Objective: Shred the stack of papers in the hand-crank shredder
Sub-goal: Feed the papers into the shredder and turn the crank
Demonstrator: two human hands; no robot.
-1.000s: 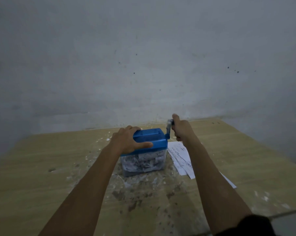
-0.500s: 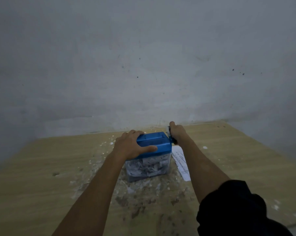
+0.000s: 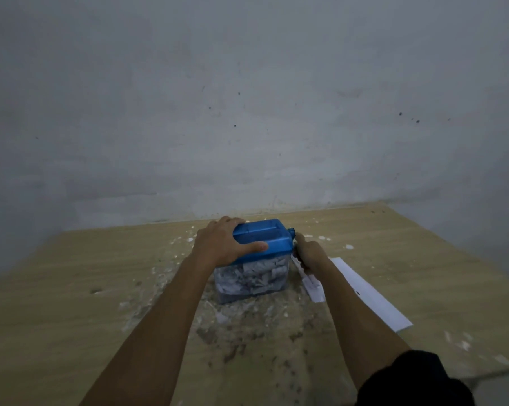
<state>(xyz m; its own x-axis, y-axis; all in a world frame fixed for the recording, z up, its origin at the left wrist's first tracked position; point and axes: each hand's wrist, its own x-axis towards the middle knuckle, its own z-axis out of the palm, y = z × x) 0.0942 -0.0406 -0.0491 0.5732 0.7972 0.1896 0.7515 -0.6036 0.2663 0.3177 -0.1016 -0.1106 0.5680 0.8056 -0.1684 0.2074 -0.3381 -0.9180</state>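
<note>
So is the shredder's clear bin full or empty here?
Nearly full: white shreds fill the clear bin almost up to the blue lid.

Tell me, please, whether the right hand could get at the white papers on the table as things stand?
Probably yes: the papers lie flat on the table just under and beside the right hand, nothing covering them; it would first have to release the crank.
</note>
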